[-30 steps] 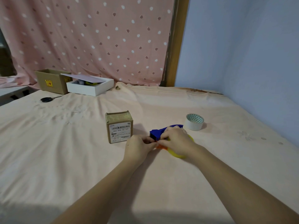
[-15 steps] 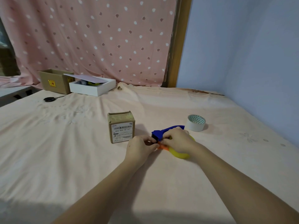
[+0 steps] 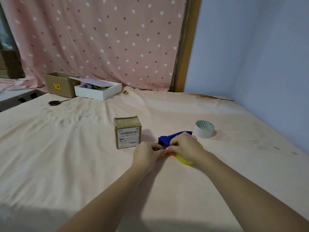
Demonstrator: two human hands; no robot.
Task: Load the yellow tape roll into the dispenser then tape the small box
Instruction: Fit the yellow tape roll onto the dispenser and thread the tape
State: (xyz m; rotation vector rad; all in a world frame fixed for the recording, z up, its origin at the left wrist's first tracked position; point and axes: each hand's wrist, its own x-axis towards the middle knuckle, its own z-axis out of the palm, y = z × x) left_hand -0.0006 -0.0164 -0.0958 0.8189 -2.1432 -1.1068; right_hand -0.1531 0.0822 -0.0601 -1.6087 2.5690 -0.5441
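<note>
From the head camera, both hands meet low in the middle of a surface covered with a peach cloth (image 3: 66,156). The right hand (image 3: 185,147) lies over the blue dispenser (image 3: 168,138), its fingers curled around the body and covering most of the yellow tape roll (image 3: 187,160), whose lower edge shows beneath the palm. The left hand (image 3: 147,154) touches the dispenser's front end, fingers pinched together at a small orange part (image 3: 169,154) near the toothed edge; what exactly they nip is hidden between the two hands. The dispenser and roll rest on the cloth, just right of the small box (image 3: 127,133), which stands upright with its barcode label facing the camera and its top flaps shut. A white tape roll (image 3: 204,128) lies flat near the dispenser on the far right side. Well apart, at the back left, sit an open cardboard box (image 3: 58,84), a white box (image 3: 98,91) with its lid askew, and scissors (image 3: 55,102).
</note>
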